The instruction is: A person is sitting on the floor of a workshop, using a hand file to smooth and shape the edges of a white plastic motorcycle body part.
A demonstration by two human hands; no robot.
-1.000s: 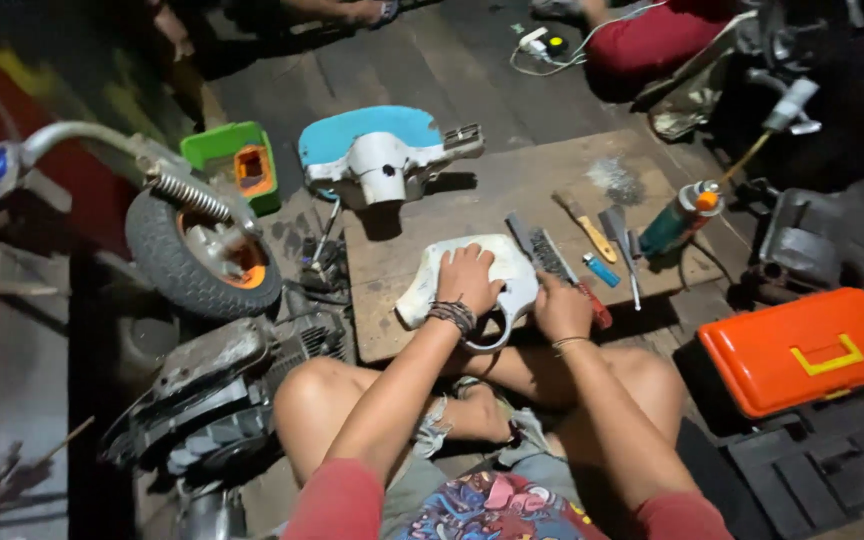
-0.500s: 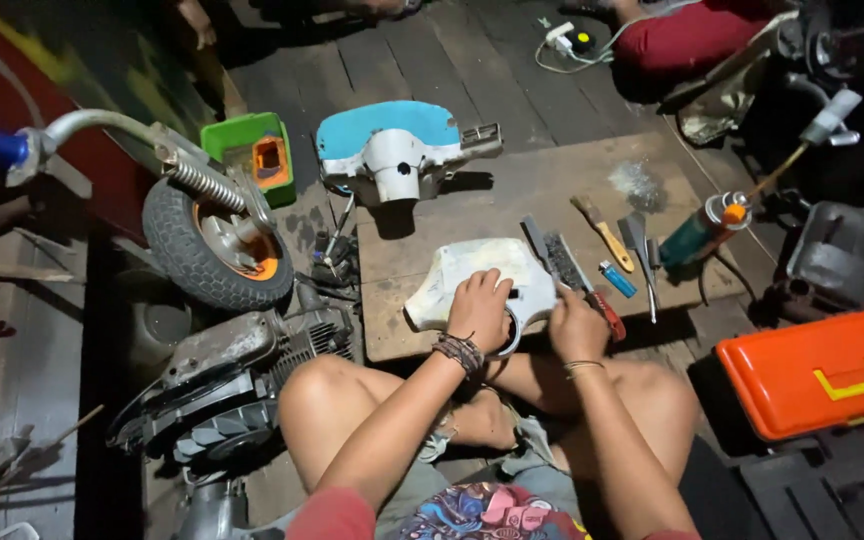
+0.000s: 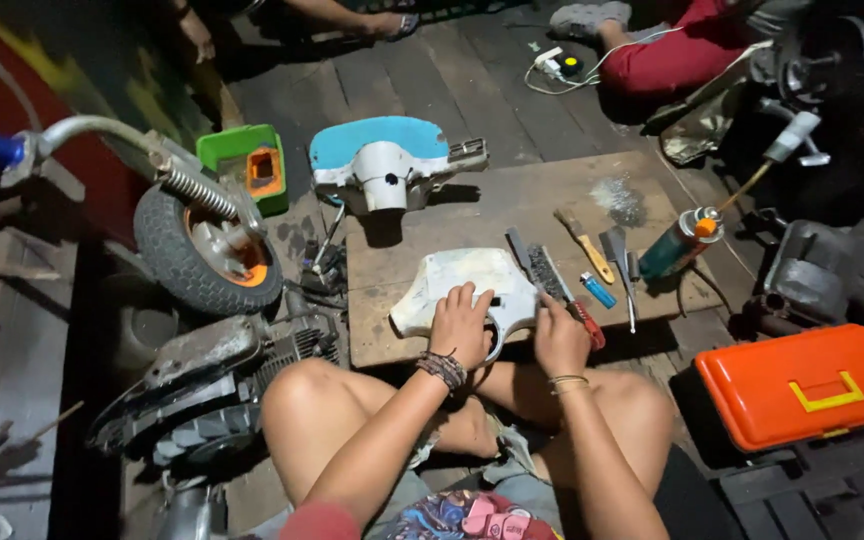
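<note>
Nearby, left hand (image 3: 460, 325) flat on white panel (image 3: 467, 282), right hand (image 3: 560, 340) grip unclear, wire brush (image 3: 552, 276) beside.

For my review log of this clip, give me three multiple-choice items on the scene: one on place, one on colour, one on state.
1. Where does the white panel lie?
A. on the wooden board
B. in the toolbox
C. on the wheel

2. What colour is the toolbox?
A. blue
B. orange
C. white

3. What is the left hand doing?
A. hanging free
B. gripping the spray can
C. resting on the white panel

Key: 1 A, the panel sits on the board; 2 B, orange lid with a yellow handle; 3 C, its palm lies flat on the panel.
</note>
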